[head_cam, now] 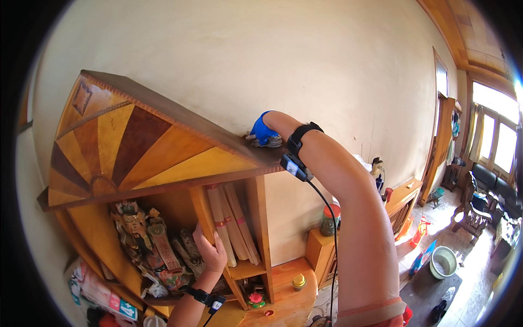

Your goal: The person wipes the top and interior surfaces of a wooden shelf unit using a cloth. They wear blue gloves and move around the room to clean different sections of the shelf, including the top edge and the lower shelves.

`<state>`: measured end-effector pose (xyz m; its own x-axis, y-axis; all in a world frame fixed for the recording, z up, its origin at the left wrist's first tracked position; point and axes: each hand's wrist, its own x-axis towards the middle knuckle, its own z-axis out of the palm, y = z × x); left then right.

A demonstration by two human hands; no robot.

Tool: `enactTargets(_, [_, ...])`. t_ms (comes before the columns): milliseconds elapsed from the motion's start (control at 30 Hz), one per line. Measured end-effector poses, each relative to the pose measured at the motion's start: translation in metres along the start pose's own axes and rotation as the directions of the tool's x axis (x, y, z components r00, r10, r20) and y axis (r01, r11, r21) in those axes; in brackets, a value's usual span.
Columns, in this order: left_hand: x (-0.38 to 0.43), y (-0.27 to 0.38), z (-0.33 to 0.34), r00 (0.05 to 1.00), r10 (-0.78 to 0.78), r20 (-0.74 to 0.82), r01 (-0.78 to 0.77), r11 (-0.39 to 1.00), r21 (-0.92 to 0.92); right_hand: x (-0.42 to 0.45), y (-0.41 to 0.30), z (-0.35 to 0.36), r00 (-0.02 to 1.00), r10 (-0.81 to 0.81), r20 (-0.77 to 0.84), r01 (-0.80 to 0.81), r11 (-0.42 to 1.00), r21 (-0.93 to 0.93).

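Observation:
My right hand [263,128], in a blue glove, presses a grey cloth [267,141] on the dark top [184,118] of a wooden cabinet beside the wall. Its fingers are mostly hidden by the glove and wrist. My left hand [210,247] grips the cabinet's upright wooden divider [203,208]. To the left of that hand stands a painted carved figure [143,233] inside the cabinet. Just right of it, bundles of pale sticks [229,225] with pink bands lean in a narrow compartment. The cabinet's upper front panel [143,149] has a sunburst pattern.
Below lie a pink lotus ornament [256,299] and a yellow-topped small container [299,281] on a wooden surface. A red-lidded jar [330,220] stands on a side cabinet. A pale basin [443,262] sits on a dark table at lower right. A black cable hangs beside my right arm.

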<state>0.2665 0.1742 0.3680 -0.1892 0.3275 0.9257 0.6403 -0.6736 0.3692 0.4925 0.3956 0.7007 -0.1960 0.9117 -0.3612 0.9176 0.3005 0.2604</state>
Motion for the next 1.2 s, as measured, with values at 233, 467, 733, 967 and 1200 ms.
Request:
enactTargets(233, [-0.003,-0.004,-0.004,1.000,0.019,-0.002,-0.019,0.999,0.027,-0.103,-0.027,0.036,0.883,-0.377,-0.279,0.445,0.861,0.246])
enactTargets(467, [-0.004,-0.002,0.006,1.000,0.011,-0.009,-0.011,0.999,0.034,-0.065,0.017,0.013,0.970,-0.113,-0.217,0.229,0.731,0.643])
enactTargets(733, [-0.002,0.004,-0.001,1.000,0.013,0.006,-0.014,0.998,0.067,-0.049,-0.095,-0.014,0.922,-0.171,-0.346,0.114,0.977,-0.179])
enactTargets(967, [-0.003,0.002,-0.002,1.000,0.023,0.006,-0.023,0.998,0.057,-0.195,-0.211,-0.079,0.738,-0.137,-0.661,0.603,0.574,0.554])
enactTargets(1200, [-0.002,-0.006,-0.013,0.999,0.009,0.039,-0.010,1.000,0.028,-0.166,-0.158,-0.010,0.615,-0.230,-0.754,0.478,0.869,0.125])
